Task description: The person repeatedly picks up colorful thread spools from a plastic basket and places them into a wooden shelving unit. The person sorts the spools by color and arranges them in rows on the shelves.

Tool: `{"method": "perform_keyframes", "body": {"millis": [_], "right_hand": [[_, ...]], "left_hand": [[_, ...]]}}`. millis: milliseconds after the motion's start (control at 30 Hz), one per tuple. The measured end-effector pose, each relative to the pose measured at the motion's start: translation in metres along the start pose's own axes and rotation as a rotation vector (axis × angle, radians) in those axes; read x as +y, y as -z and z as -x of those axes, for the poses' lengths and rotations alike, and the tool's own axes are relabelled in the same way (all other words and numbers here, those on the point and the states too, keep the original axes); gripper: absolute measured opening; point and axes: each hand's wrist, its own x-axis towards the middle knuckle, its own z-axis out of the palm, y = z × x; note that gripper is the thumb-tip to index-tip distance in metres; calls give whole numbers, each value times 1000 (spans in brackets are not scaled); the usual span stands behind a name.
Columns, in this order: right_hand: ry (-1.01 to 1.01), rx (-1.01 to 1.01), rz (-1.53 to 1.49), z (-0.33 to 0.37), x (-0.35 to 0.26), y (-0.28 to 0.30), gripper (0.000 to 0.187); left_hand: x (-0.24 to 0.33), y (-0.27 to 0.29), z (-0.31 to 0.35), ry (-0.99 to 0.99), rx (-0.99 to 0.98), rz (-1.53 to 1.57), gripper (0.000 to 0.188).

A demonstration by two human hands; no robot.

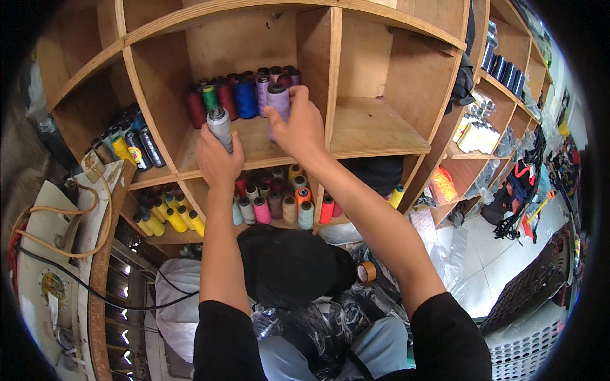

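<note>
My left hand (219, 157) is closed around a grey thread spool (220, 127), tilted at the front of a wooden shelf compartment (254, 136). To its right, my right hand (301, 124) grips a light purple thread spool (277, 101) from the side, thumb and fingers around it. Behind both hands, several spools stand in rows in the same compartment: dark red (196, 109), green (210, 98), blue (246, 99) and another purple spool (262, 95). My fingers hide part of the held spools, and I cannot tell whether the purple one touches the shelf board.
Lower compartments hold yellow spools (175, 219) and mixed-colour spools (262, 209). At left stands a machine (51, 254) with a looping tan cable (57, 209). Below are a black cloth bundle (286, 263), a tape roll (366, 272) and plastic bags. A perforated basket (527, 346) stands at lower right.
</note>
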Motion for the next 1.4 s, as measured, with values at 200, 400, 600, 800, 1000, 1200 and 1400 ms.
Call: {"method": "perform_keyframes", "body": {"millis": [200, 400, 600, 800, 1000, 1200, 1400], "right_hand": [[52, 146, 256, -54, 38, -58, 41], [-12, 133, -50, -70, 22, -98, 51], [408, 254, -64, -54, 28, -129, 52], [352, 28, 17, -48, 30, -138, 55], [328, 71, 23, -52, 29, -142, 59], [297, 34, -54, -51, 32, -145, 59], [240, -45, -29, -48, 33, -148, 63]], "left_hand": [[5, -2, -3, -48, 22, 17, 64], [1, -2, 0, -24, 72, 17, 64], [1, -5, 1, -48, 117, 76, 67], [-4, -6, 4, -2, 114, 138, 72], [-3, -8, 3, -40, 201, 144, 80], [-4, -6, 7, -57, 177, 185, 84], [-1, -3, 7, -102, 223, 195, 83]]}}
